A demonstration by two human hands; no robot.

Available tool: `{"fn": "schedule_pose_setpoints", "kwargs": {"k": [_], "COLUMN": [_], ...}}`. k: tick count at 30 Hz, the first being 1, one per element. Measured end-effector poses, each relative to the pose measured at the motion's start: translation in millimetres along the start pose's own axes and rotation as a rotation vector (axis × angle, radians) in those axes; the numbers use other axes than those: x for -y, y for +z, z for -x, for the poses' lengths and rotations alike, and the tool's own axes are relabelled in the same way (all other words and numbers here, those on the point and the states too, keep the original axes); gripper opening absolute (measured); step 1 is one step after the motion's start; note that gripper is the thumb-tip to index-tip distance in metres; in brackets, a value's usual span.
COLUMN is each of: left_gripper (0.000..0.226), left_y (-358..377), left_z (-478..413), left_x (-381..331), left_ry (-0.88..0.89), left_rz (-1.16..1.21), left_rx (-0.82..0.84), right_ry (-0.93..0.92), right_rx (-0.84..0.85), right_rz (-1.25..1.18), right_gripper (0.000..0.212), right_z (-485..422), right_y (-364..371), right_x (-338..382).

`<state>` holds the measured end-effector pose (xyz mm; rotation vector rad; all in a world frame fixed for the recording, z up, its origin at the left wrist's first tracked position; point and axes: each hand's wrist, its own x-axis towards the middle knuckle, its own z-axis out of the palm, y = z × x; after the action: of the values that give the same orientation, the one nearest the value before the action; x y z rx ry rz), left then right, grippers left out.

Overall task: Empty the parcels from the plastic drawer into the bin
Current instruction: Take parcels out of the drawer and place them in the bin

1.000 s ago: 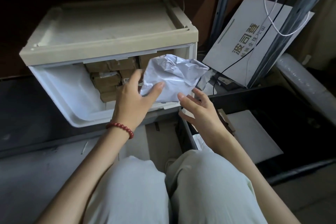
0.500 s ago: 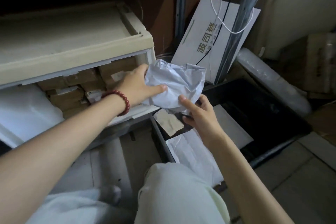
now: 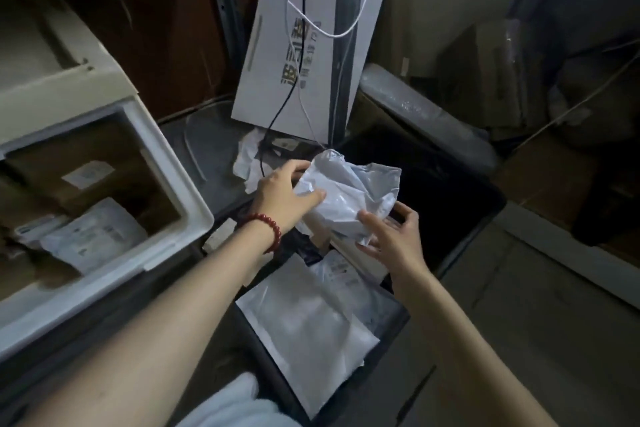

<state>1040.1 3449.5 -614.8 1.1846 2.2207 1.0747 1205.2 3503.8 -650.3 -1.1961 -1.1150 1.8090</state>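
From my station I count two hands on one crumpled white parcel (image 3: 349,194), held over the black bin (image 3: 450,191). The left hand (image 3: 287,194) grips its top, fingers curled; the right hand (image 3: 391,236) pinches its lower edge. Two flat white mailers (image 3: 311,322) lie in the bin. The plastic drawer (image 3: 180,184) holds one labelled mailer (image 3: 93,236) among brown boxes (image 3: 86,149).

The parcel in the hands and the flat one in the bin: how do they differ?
The held parcel is crumpled; the flat parcel is smooth. The left hand and right hand hold the held parcel above the bin; the flat parcel lies inside. Both are pale grey.
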Motion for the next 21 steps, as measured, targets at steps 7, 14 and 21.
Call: {"fn": "schedule_pose_setpoints", "kwargs": {"k": [7,14,21], "left_gripper": [0.053,0.050,0.041], "left_y": [31,54,50], "left_z": [-24,-40,-41], "left_x": [29,48,61], "left_ry": [0.056,0.151,0.322], "left_rz": [-0.295,-0.636,-0.807], "left_rx": [0.227,0.296,0.178], "right_ry": [0.020,0.196,0.260], "right_rx": [-0.101,-0.133,0.253], "right_rz": [0.341,0.828,1.246], "right_gripper": [0.067,0.060,0.056], "right_z": [-46,-80,-114], "right_y": [-16,-36,-19], "right_x": [-24,-54,-89]}}
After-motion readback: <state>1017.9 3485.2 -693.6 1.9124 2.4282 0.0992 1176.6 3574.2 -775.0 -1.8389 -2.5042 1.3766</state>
